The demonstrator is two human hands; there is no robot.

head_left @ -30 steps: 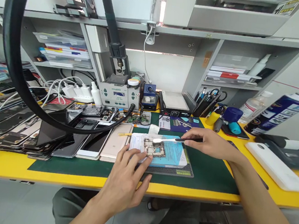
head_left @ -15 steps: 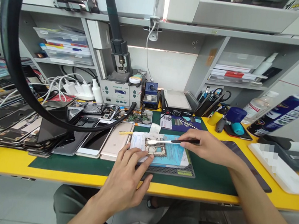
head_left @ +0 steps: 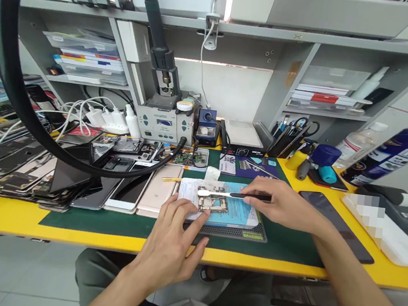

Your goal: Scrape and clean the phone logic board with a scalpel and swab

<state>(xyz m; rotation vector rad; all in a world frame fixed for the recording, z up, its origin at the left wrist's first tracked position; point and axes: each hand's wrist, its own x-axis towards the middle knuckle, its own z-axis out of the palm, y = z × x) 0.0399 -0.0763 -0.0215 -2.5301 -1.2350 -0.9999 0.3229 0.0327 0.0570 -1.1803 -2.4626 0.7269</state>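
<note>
Yellow bench (head_left: 6, 220) carrying a green mat (head_left: 290, 235). Stacked phones (head_left: 19, 170) at left on the bench. Blue sheet (head_left: 237, 211) on a dark pad at mat centre. Left hand (head_left: 170, 243) open, fingers spread, fingertips (head_left: 202, 212) pressing the circuit board (head_left: 212, 204) flat against the blue sheet. Right hand (head_left: 280, 202) closed around the dark handle of a brush (head_left: 228, 195), white head resting on the board's upper edge.

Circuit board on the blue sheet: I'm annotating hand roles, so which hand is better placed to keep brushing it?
Right. The right hand holds the brush, bristles over the circuit board; the left hand pins the board's near edge.
</note>
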